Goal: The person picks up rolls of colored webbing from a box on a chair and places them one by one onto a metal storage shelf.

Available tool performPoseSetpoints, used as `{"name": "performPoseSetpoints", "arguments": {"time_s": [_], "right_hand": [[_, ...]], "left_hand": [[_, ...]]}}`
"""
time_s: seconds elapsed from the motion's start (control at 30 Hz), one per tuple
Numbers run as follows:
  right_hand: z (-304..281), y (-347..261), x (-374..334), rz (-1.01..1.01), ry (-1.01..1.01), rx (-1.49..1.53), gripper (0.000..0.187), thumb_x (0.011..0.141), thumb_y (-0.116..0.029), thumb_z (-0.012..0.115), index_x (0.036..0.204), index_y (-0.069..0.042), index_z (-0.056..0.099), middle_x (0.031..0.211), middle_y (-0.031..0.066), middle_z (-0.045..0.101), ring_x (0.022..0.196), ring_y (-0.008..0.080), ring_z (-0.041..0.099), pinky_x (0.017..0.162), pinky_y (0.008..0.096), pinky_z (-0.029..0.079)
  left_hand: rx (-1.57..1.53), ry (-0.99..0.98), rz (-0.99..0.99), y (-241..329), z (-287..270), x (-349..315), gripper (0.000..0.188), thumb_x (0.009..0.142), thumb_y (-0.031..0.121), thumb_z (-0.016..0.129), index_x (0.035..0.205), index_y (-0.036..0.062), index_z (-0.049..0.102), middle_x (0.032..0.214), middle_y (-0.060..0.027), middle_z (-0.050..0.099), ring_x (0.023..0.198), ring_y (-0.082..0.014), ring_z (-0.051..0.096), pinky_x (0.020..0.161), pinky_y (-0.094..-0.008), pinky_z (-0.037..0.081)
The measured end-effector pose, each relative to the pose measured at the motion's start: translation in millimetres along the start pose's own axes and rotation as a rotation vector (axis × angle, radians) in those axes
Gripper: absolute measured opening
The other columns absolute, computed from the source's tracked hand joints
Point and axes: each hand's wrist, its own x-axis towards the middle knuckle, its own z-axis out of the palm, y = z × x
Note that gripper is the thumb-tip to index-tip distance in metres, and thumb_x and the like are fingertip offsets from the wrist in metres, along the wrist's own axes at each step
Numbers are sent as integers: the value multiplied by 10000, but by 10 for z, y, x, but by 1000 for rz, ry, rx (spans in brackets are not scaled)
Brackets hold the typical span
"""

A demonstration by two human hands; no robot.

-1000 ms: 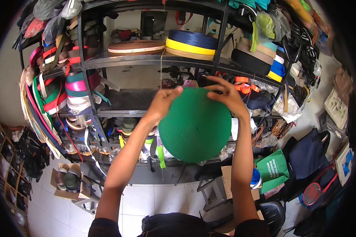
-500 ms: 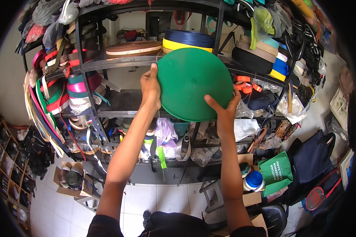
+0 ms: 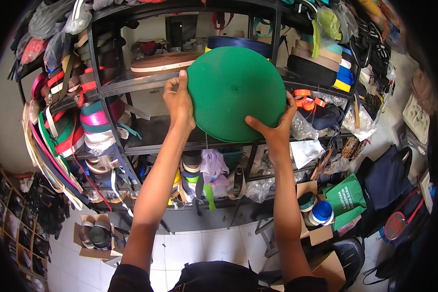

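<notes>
A large flat roll of green webbing (image 3: 233, 95) is held up in front of the black shelf rack, tilted so its round face shows. My left hand (image 3: 181, 102) grips its left rim, thumb up along the edge and fingers mostly behind. On the lower right, my right hand (image 3: 277, 125) is closed on the rim, its thumb lying over the face and the fingers round the edge. Behind the green roll, a dark blue roll (image 3: 248, 45) is partly hidden on the upper shelf. A brown roll (image 3: 163, 62) lies flat to its left.
Stacked beige and black rolls (image 3: 311, 68) fill the shelf's right part. Colourful straps (image 3: 53, 146) hang at the left. On the floor stand a cardboard box of rolls (image 3: 98, 237) and another box (image 3: 321, 236) beside a green bag (image 3: 345, 202). A black chair (image 3: 350, 260) is close by.
The green roll has risen slightly and shifted a little left, with both hands still on it. The shelf view has shifted slightly too.
</notes>
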Motion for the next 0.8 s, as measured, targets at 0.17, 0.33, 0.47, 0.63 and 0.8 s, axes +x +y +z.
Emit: {"name": "performPoseSetpoints", "arguments": {"time_s": [0.17, 0.33, 0.47, 0.63, 0.8], "right_hand": [[118, -43, -44, 9, -38, -58, 1147, 552, -18, 900, 1441, -81, 177, 1344, 126, 395, 1247, 248, 449, 1042, 389, 424], [162, -117, -107, -91, -265, 7, 1343, 423, 102, 900, 1490, -70, 102, 1434, 139, 349, 1310, 268, 414, 1091, 436, 405], [144, -116, -39, -85, -244, -44, 1342, 397, 114, 901, 1496, -48, 149, 1451, 140, 349, 1302, 273, 435, 1070, 430, 440], [62, -131, 78, -135, -210, -53, 1290, 410, 24, 940, 1473, -17, 210, 1388, 160, 429, 1191, 259, 544, 961, 385, 522], [-82, -178, 564, -74, -214, -18, 1109, 531, 100, 856, 1465, -7, 270, 1355, 147, 472, 1208, 263, 521, 951, 437, 531]], "left_hand": [[-28, 15, 11, 102, -65, 59, 283, 920, 309, 674, 877, 87, 503, 757, -18, 572, 661, -88, 516, 560, -272, 448], [-80, 18, -34, 111, -231, 224, 257, 915, 281, 681, 856, 92, 517, 742, -2, 556, 650, -90, 507, 572, -268, 444], [-176, -11, -65, 62, -227, 269, 209, 934, 263, 633, 875, 81, 550, 769, -15, 563, 680, -106, 523, 613, -281, 460], [-333, -65, -131, 125, -235, 248, 174, 942, 216, 512, 947, 54, 575, 859, -47, 580, 774, -148, 565, 671, -312, 482], [-409, -297, 3, 277, -47, 310, 206, 929, 174, 465, 1057, 33, 545, 1012, -104, 584, 836, -212, 608, 715, -339, 526]]}}
